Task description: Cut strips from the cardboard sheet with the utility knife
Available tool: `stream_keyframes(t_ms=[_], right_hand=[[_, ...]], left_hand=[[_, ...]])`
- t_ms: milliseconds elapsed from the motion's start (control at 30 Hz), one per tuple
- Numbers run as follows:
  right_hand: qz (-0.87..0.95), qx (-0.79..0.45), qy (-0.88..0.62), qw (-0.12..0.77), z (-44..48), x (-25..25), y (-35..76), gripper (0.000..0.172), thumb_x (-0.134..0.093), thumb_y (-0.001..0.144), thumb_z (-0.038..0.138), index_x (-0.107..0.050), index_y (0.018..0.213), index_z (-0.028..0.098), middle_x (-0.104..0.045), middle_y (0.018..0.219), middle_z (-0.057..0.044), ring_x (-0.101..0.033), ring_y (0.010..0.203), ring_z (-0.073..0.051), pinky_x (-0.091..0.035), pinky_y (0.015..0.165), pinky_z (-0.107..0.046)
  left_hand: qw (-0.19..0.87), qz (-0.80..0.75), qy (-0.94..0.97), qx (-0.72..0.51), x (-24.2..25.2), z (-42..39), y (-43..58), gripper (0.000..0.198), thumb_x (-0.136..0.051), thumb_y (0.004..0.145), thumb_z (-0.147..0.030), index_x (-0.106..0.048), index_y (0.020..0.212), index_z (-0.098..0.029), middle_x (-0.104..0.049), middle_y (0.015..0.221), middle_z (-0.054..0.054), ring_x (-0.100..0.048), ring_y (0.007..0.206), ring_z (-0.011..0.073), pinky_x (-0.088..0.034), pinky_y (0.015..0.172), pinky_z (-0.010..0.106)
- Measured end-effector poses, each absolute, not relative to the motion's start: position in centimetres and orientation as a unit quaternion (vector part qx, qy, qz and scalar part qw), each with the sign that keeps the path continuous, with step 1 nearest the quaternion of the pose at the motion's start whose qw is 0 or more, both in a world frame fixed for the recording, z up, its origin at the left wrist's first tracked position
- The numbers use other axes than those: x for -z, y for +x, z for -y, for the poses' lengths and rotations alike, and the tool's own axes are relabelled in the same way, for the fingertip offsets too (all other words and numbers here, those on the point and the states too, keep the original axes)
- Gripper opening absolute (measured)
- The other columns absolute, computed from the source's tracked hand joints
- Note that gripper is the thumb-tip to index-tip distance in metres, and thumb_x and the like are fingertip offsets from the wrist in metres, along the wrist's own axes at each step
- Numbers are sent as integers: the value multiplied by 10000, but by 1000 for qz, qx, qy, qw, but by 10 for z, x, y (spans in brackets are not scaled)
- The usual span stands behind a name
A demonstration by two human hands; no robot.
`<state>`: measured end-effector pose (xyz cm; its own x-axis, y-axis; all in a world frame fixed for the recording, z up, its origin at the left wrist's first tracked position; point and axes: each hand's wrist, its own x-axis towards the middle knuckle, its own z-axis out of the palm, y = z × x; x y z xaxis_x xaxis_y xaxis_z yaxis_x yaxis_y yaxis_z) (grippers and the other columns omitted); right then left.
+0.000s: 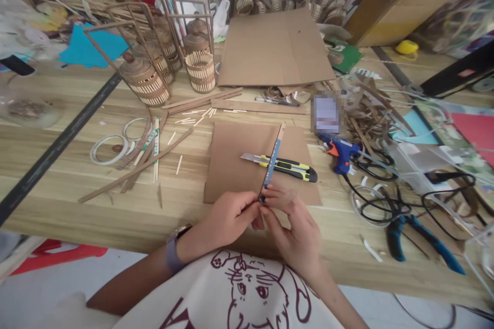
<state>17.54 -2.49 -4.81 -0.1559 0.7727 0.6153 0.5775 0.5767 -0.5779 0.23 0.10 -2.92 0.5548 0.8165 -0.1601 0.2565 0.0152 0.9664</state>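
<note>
Near the table's front edge my left hand (234, 217) is closed in a pinch at the lower end of a narrow cardboard strip (274, 158) with blue printing. My right hand (296, 223) pinches the same end from the other side, its fingertips close to the left ones. The strip slants up and away from me. Behind it a yellow-and-black utility knife (293, 168) lies with its blade out, on a brown cardboard sheet (227, 164). My fingers hide the strip's near end.
Small woven lantern-like baskets (144, 79) with handles stand at the back left. Brown strips (135, 172) and tape rolls (109, 149) lie on the left. A blue glue gun (343, 154), cables and blue-handled pliers (424, 239) are on the right. A large cardboard sheet (276, 51) lies behind.
</note>
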Motion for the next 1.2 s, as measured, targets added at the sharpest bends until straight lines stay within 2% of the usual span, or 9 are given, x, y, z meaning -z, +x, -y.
stream_keyframes(t_ms=[133, 200, 367, 567, 667, 867, 1000, 1100, 1200], right_hand=[[739, -98, -461, 482, 26, 47, 176, 131, -626, 934, 133, -646, 996, 247, -774, 980, -37, -730, 972, -206, -574, 862, -360], [667, -173, -513, 511, 28, 43, 176, 69, -616, 958, 204, -636, 908, 248, -774, 891, -19, -738, 847, -187, -581, 767, -327], [505, -397, -522, 561, 29, 30, 174, 224, -604, 980, 396, -625, 829, 232, -763, 787, -22, -721, 687, -172, -574, 622, -280], [602, -276, -514, 545, 33, 42, 173, 37, -627, 965, 248, -641, 935, 264, -776, 921, -23, -742, 859, -192, -598, 740, -321], [661, -227, -488, 523, 34, 49, 175, 119, -618, 953, 183, -637, 1007, 288, -771, 986, -23, -735, 936, -206, -601, 784, -352], [751, -97, -447, 476, 25, 45, 177, 217, -659, 913, 129, -642, 1076, 271, -770, 1073, -52, -721, 1048, -239, -586, 854, -402], [755, -52, -444, 479, 24, 45, 177, 183, -646, 917, 126, -659, 1039, 263, -784, 976, -30, -738, 972, -226, -559, 843, -390], [659, -165, -514, 524, 26, 44, 177, 58, -615, 964, 217, -655, 954, 258, -776, 901, -17, -740, 860, -194, -568, 753, -339], [527, -358, -529, 561, 26, 41, 176, 174, -563, 1006, 343, -634, 885, 240, -760, 819, -22, -717, 703, -167, -557, 597, -276]], left_hand=[[546, -395, 700, -236, 29, -2, 0, 353, -416, 1047, -339, -543, 758, -180, -655, 696, -6, -600, 636, 108, -410, 634, 204], [506, -351, 752, -234, 30, -3, -2, 357, -408, 1054, -336, -541, 760, -183, -641, 705, -2, -590, 655, 116, -395, 644, 213], [416, -294, 831, -224, 27, -8, -6, 398, -358, 1077, -391, -597, 841, -178, -636, 758, 29, -597, 748, 154, -403, 703, 248], [562, -376, 704, -218, 24, -6, -3, 365, -517, 999, -504, -649, 947, -168, -692, 838, 23, -629, 752, 147, -431, 640, 222], [618, -388, 641, -236, 26, -4, -1, 339, -498, 1013, -462, -653, 957, -165, -721, 866, 26, -670, 799, 146, -475, 695, 219], [574, -403, 670, -244, 25, -5, 4, 349, -433, 1032, -344, -591, 774, -171, -705, 769, 19, -659, 723, 130, -450, 681, 211], [564, -394, 687, -234, 25, -3, 3, 347, -421, 1042, -346, -569, 777, -177, -687, 734, 7, -637, 671, 118, -438, 661, 206], [522, -355, 741, -228, 25, -4, 0, 356, -408, 1045, -339, -551, 758, -183, -663, 733, 7, -602, 678, 121, -415, 675, 218], [485, -313, 786, -219, 26, -7, -4, 378, -389, 1047, -352, -549, 747, -186, -659, 759, 24, -598, 747, 146, -414, 730, 245]])
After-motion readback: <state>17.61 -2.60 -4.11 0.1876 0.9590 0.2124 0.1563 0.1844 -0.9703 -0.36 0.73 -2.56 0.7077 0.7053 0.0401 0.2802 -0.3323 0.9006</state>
